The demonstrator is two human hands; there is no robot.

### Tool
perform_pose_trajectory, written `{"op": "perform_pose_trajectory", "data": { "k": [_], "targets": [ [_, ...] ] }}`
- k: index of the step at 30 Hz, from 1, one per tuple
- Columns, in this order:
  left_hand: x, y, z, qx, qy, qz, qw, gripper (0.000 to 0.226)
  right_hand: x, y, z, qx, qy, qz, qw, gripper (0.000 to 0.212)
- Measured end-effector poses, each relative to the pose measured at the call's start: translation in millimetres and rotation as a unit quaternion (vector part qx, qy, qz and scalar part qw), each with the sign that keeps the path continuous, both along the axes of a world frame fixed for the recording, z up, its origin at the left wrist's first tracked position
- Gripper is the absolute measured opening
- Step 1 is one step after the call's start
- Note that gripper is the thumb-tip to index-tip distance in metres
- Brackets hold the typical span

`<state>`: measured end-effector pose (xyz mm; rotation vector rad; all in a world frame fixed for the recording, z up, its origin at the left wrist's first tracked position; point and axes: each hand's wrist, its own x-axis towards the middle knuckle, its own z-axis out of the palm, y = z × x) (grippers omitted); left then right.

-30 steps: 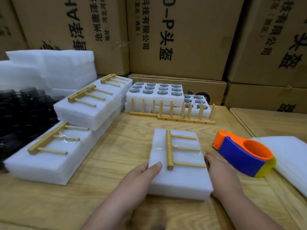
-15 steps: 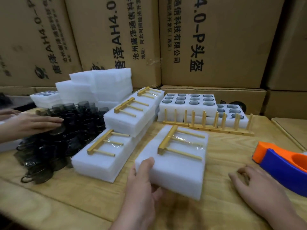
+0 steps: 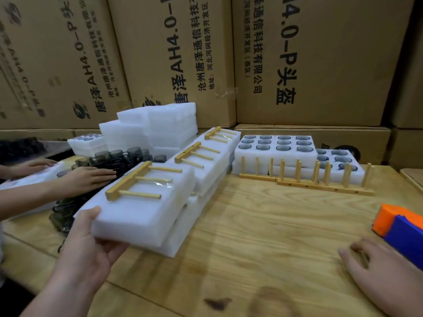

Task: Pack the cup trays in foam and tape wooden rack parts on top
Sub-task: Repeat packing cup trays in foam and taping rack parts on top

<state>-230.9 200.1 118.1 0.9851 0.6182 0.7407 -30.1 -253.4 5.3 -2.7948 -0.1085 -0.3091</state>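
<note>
Left hand (image 3: 91, 239) fingers clamped on foam pack (image 3: 142, 209) bearing taped wooden rack part (image 3: 139, 181); right hand (image 3: 380, 268) fingers loosely spread on surface (image 3: 263, 225); cartons (image 3: 309, 53) marked "AH4.0-P".

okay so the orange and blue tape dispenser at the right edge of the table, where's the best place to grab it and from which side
Probably from above, fingers wrapped over the blue body of the tape dispenser. It lies low on the table with the orange end toward the racks, and the right hand rests just in front of it, open. Much of it runs out of frame, so any handle is unseen.
</note>
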Motion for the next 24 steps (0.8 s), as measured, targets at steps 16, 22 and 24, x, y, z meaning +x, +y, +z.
{"op": "perform_pose_trajectory", "data": {
  "k": [16, 22, 24],
  "targets": [
    [45.8, 16.3, 2.3, -0.021, 0.028, -0.013, 0.999, 0.033, -0.9, 1.7, -0.7, 0.014, -0.034, -0.011, 0.999, 0.059],
    [43.9, 21.8, -12.2, 0.038, 0.083, 0.046, 0.995, 0.027, 0.7, 1.4, -2.4, 0.015, -0.036, -0.012, 0.999, 0.068],
    [41.9, 24.2, -19.0, 0.116, 0.129, 0.089, 0.981, 0.02, 0.9, 1.5, -1.4, 0.015, -0.033, -0.012, 0.999, 0.068]
  ]
}}
